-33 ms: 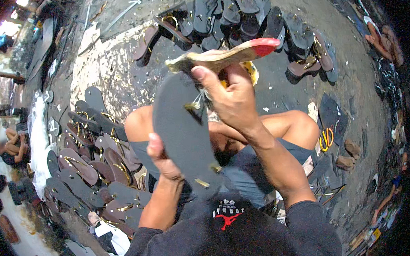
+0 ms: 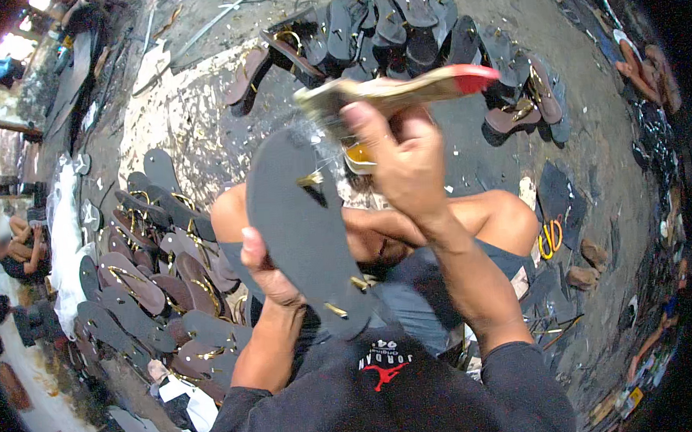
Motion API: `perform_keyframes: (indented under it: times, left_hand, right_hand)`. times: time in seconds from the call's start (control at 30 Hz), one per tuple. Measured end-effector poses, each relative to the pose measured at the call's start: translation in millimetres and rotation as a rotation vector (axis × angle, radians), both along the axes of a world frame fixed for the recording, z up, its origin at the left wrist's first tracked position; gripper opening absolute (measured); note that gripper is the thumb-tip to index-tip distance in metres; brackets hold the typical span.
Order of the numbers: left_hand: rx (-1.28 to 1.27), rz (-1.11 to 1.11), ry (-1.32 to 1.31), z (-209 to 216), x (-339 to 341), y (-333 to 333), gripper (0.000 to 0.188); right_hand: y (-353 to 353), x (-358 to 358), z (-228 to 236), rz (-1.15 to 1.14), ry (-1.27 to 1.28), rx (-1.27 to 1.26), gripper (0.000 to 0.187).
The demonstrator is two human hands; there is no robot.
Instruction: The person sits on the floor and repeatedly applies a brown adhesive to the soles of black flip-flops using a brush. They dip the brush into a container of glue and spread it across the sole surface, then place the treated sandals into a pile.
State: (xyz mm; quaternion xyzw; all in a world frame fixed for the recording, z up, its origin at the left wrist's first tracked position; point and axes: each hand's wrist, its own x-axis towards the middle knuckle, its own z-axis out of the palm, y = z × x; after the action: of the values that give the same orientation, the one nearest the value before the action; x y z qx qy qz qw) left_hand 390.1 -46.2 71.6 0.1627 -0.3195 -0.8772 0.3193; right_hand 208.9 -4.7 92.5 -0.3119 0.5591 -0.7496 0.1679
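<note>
A dark grey flip-flop sole [image 2: 295, 219] stands tilted in front of me, held along its left edge by my left hand [image 2: 275, 280]. Gold strap ends poke through it near the heel and the toe. My right hand [image 2: 406, 161] is closed round a wooden-handled brush [image 2: 425, 85] with a red handle end. The blurred brush head is just above the sole's upper right edge, and pale, string-like streaks show between them. Beneath my right hand, a yellow and white object [image 2: 360, 159] is partly hidden.
Finished-looking sandals [image 2: 350, 26] line the floor in an arc ahead. More sandals [image 2: 132, 276] lie heaped at my left. On the right are yellow-handled scissors [image 2: 551, 239] and brown lumps [image 2: 583, 277]. Another person [image 2: 19, 252] sits at far left.
The brush and my right hand have moved slightly right, the head lifting off the strap hole. The sole has shifted a little left, and more of the yellow and white object shows.
</note>
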Motion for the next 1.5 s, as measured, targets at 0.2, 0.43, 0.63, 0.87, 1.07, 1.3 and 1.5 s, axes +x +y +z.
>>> perform_keyframes:
  times: [0.2, 0.43, 0.63, 0.87, 1.07, 1.3, 1.5]
  left_hand:
    - [0.111, 0.018, 0.145, -2.0, -20.2, -16.3, 0.048]
    - [0.162, 0.037, 0.121, 3.7, -31.8, -16.9, 0.048]
    - [0.182, -0.088, 0.032, -17.2, 10.7, -8.1, 0.081]
    - [0.099, -0.155, -0.205, -42.1, 41.1, 10.8, 0.099]
    - [0.085, -0.066, 0.055, -29.7, -19.3, -54.8, 0.088]
    - [0.274, -0.232, 0.239, -32.2, -27.9, -78.9, 0.084]
    - [0.467, 0.074, 0.085, -27.5, -47.2, -36.9, 0.064]
  right_hand:
    - [20.2, 44.7, -14.7, 0.128, 0.366, 0.081, 0.021]
    - [-6.3, -2.8, -10.3, -0.017, 0.645, 0.038, 0.026]
    - [7.2, -16.7, -18.8, 0.053, 0.291, 0.187, 0.022]
    - [50.5, -27.0, -11.8, -0.046, -0.308, 0.122, 0.033]
    - [34.3, 63.2, -46.2, 0.212, 0.027, 0.076, 0.02]
    - [33.9, 64.6, -40.1, 0.229, 0.288, 0.0, 0.025]
    - [-9.7, 0.5, -32.0, 0.136, 0.803, 0.009, 0.02]
